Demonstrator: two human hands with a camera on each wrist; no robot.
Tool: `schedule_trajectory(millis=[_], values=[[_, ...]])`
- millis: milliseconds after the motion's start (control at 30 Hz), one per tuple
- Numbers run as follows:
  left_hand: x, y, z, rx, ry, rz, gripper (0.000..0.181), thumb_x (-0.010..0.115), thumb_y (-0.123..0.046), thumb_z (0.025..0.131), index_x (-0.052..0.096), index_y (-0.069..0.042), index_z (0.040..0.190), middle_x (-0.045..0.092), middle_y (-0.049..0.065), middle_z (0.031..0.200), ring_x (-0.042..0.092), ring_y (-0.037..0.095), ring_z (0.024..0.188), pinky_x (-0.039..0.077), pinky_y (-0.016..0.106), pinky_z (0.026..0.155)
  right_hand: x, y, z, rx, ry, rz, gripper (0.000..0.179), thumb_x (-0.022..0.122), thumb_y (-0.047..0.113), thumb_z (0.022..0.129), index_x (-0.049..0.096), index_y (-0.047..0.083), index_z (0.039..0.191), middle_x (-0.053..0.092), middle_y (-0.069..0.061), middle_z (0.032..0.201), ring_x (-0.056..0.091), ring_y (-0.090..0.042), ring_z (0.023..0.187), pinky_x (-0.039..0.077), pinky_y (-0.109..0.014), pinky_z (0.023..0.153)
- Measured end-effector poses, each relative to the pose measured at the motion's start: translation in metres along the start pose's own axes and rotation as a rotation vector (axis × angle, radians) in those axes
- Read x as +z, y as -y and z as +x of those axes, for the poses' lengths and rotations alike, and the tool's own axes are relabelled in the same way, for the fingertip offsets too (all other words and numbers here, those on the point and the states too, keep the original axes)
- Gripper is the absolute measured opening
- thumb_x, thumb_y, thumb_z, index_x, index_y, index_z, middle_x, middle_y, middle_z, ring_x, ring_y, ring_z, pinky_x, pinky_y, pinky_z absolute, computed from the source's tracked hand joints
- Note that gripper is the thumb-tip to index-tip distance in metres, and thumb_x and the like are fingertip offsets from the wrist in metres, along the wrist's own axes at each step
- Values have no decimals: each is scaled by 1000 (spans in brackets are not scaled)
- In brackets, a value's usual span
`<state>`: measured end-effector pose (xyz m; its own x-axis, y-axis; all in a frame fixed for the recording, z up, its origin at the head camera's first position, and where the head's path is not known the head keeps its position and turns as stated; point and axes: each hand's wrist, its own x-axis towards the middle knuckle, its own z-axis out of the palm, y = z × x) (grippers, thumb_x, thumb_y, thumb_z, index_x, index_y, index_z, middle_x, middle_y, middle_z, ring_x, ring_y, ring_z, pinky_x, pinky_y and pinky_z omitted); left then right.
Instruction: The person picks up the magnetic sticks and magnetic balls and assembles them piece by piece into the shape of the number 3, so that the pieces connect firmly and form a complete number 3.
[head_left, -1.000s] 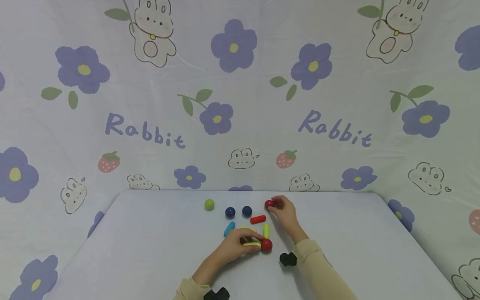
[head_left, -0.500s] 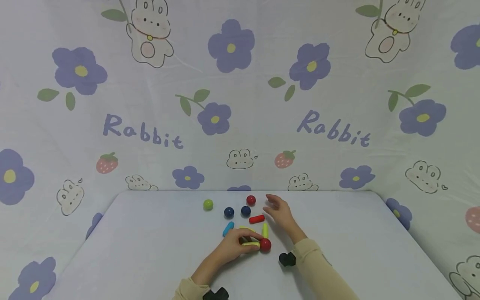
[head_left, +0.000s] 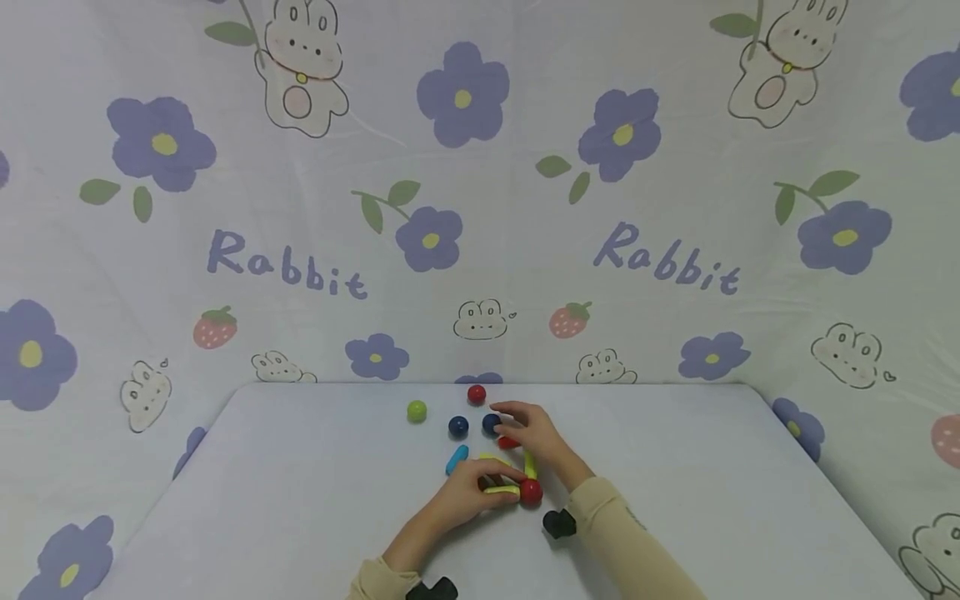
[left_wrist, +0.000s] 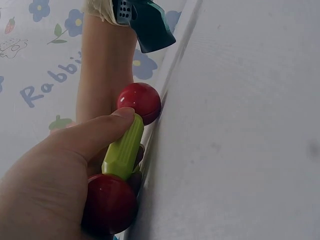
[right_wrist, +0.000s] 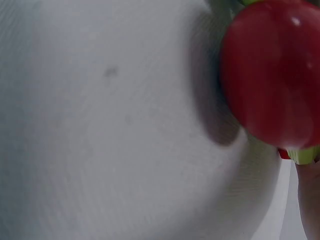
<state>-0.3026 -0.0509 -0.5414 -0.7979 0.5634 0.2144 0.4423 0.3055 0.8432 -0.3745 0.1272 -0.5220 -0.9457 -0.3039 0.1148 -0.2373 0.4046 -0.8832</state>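
A yellow-green rod (left_wrist: 122, 152) is pinched in the fingers of the left hand (head_left: 467, 490), seemingly to steady red balls (left_wrist: 111, 204) at its ends, while a dark blue ball (head_left: 489, 424) is flanked by parted fingers of the right hand (head_left: 534, 431).

White table (head_left: 285, 492) (balls (head_left: 416, 411), rods (head_left: 457, 460) atop)

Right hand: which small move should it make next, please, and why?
Perhaps close the right hand gently on the nearest dark blue ball: it looks open, right beside that ball, while the left hand grips the yellow stick.
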Motion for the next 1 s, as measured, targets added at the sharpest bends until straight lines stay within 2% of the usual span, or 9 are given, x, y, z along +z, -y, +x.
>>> schedule_trajectory(millis=[200, 367, 700, 1000], values=[[0, -1, -1, -10, 4, -3, 28, 74, -27, 87, 72, -21, 114, 73, -1, 107, 63, 3, 90, 53, 19, 78, 5, -1, 0, -12, -2, -21, 39, 64, 8, 93, 60, 7, 131, 60, -13, 136, 53, -32, 132, 41, -47, 110], [0, -1, -1, -11, 10, -5, 28, 74, -26, 87, 72, -21, 114, 73, -1, 107, 63, 3, 90, 53, 19, 78, 8, -3, 0, 4, -41, -32, 36, 66, 8, 92, 63, 7, 128, 63, -14, 132, 60, -31, 123, 48, -45, 104], [0, 0, 0, 10, 2, -6, 27, 73, -25, 87, 72, -20, 114, 73, 1, 107, 64, 5, 89, 53, 19, 77, 9, 2, -3, 42, -118, -32, 36, 70, 10, 89, 65, 8, 124, 66, -13, 126, 63, -29, 119, 50, -44, 103], [1, 1, 0, -30, 1, -14, 27, 74, -27, 87, 72, -24, 113, 73, -3, 108, 62, 2, 87, 52, 19, 77, -2, -3, -11, 100, -216, 59, 39, 68, 15, 91, 61, 9, 129, 65, -10, 129, 60, -27, 123, 48, -43, 105]])
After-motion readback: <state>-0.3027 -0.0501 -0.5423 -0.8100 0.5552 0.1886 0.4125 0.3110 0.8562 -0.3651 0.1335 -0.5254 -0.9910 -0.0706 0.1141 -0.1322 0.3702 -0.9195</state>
